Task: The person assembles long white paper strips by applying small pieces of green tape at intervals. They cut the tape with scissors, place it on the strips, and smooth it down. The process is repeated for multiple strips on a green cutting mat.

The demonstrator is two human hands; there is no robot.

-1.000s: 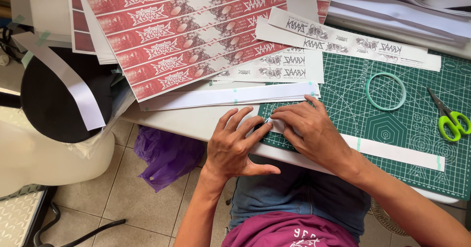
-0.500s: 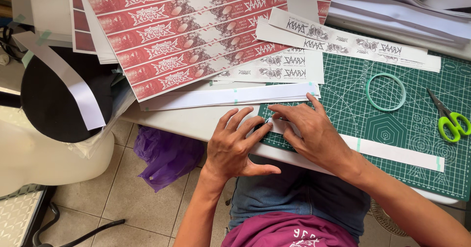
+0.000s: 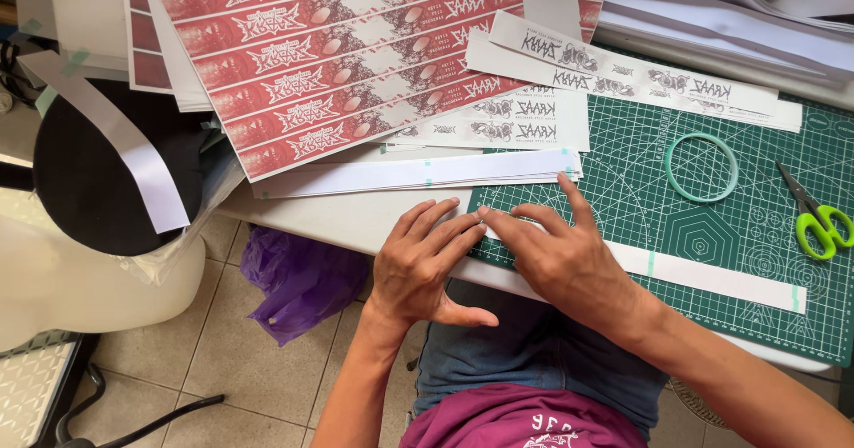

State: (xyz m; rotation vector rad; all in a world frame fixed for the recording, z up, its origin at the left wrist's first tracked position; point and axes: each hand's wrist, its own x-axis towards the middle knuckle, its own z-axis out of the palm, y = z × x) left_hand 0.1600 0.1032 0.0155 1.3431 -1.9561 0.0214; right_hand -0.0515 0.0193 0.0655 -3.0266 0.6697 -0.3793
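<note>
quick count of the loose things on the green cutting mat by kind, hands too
hands: 2, left hand and right hand
white paper strip under them: 1
tape ring: 1
green scissors: 1
total: 5

craft workshop | green cutting mat (image 3: 712, 261) | scissors (image 3: 814, 221) | printed label sheets (image 3: 356, 65) | tiled floor (image 3: 222, 368)

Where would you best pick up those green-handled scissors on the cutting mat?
Take the scissors by the green loop handles, coming from the near right. They lie flat on the green cutting mat, blades pointing away to the upper left, so the handles are the safe, bulky end. Both hands are busy on the white paper strip.
</note>
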